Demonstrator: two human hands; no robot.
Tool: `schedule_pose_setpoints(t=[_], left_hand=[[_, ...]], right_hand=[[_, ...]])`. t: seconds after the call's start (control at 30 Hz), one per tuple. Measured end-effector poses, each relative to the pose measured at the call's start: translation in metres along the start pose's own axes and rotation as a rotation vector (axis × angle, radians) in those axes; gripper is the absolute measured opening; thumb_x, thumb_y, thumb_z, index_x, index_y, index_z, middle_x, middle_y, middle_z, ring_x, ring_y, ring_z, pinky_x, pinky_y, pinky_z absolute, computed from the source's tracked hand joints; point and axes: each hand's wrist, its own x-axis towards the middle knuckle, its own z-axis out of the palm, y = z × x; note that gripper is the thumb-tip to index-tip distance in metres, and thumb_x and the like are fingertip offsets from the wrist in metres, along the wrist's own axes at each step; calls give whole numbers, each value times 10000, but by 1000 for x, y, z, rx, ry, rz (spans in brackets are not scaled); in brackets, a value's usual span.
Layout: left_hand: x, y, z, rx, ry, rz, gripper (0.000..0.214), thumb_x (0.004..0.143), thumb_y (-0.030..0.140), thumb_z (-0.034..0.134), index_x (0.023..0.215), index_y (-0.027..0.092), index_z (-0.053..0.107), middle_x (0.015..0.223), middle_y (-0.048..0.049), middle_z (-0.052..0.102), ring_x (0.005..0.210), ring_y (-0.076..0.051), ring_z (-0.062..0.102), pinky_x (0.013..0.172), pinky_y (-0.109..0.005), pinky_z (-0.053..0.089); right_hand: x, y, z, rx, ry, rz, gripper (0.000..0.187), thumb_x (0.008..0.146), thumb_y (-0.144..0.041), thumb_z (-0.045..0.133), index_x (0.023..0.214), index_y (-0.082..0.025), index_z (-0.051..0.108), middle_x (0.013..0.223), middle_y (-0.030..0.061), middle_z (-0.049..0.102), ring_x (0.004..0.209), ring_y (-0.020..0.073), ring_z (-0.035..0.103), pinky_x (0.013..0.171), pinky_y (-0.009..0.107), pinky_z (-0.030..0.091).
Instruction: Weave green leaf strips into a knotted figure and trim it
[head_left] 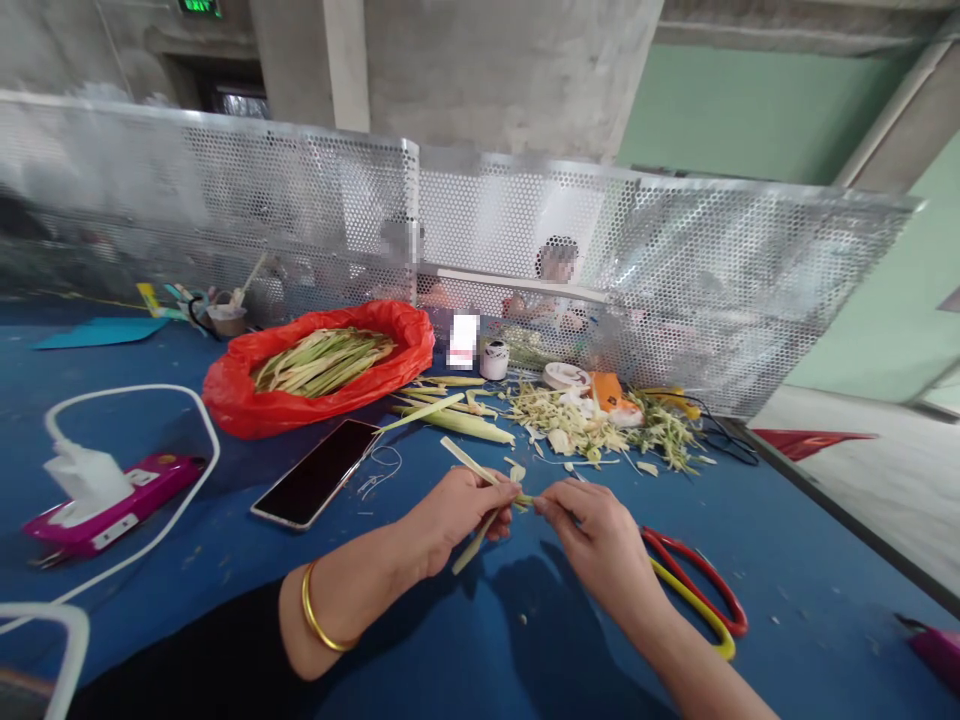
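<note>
My left hand, with a gold bangle on its wrist, is closed round a pale green leaf strip that sticks out above and below the fingers. My right hand pinches the same strip at its tip, just right of the left fingers. Both hands hover low over the blue table. A red plastic bag full of green leaf strips lies at the back left. Loose strips and a heap of cuttings lie behind the hands.
A black phone lies left of the hands. A pink power strip with a white plug and cable sits far left. Red and yellow scissors lie right of my right hand. A perforated metal screen walls the table's back; people sit behind it.
</note>
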Motion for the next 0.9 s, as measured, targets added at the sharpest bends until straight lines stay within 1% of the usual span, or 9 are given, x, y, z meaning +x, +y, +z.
schedule_pose_setpoints(t=[0.1,0.17,0.27,0.37,0.43,0.53,0.63,0.73,0.9], left_hand=[[0,3,-2,-55,28,31,317,660,416,778,796,145,687,658,-16,655,672,-144,607,686,-263,441],[-2,5,-2,-104,20,62,332,660,381,793,883,149,711,777,-47,709,837,-177,640,778,-275,444],[-5,7,0,-146,-1,109,330,655,306,807,933,153,718,863,-60,735,941,-192,637,842,-279,433],[-9,8,4,-182,-22,108,329,656,279,808,942,142,720,828,-60,738,868,-180,649,832,-282,444],[-10,8,6,-192,-37,100,326,634,266,822,915,133,725,806,-61,735,823,-176,651,813,-282,453],[-9,7,8,-184,-5,99,325,585,247,849,859,118,732,811,-73,730,813,-181,648,789,-280,460],[-9,6,9,-204,42,62,327,554,242,862,826,116,730,769,-66,720,785,-176,643,752,-273,462],[-9,4,9,-228,27,55,281,560,248,856,772,117,726,718,-51,703,730,-154,626,713,-257,458],[-10,5,10,-253,20,51,321,535,246,867,802,119,742,713,-40,689,718,-141,609,728,-251,458]], right_hand=[[-2,-5,-3,-106,232,-55,151,921,-268,528,944,-220,670,951,71,666,905,237,588,822,356,375],[-4,-10,-5,-102,319,-74,150,924,-276,530,908,-223,670,922,63,666,879,232,584,808,358,368],[-8,-17,0,52,208,-5,211,934,-307,527,787,-228,656,760,14,649,733,183,587,722,314,373],[-9,-21,13,194,50,137,242,902,-366,570,725,-214,633,718,10,627,696,182,587,666,290,389],[-10,-21,20,253,5,176,282,903,-376,558,684,-206,611,699,15,612,690,184,581,660,284,399],[-10,-21,24,296,-11,138,288,931,-343,506,707,-201,618,715,23,614,717,184,576,701,285,409],[-10,-21,20,279,-9,96,296,931,-306,502,673,-201,601,655,3,575,668,167,543,682,278,396],[-9,-22,17,271,-5,69,323,909,-265,533,593,-200,531,613,-16,537,630,151,512,667,272,385],[-11,-25,19,271,-16,48,304,898,-222,543,597,-203,506,658,-6,572,715,169,554,700,273,397]])
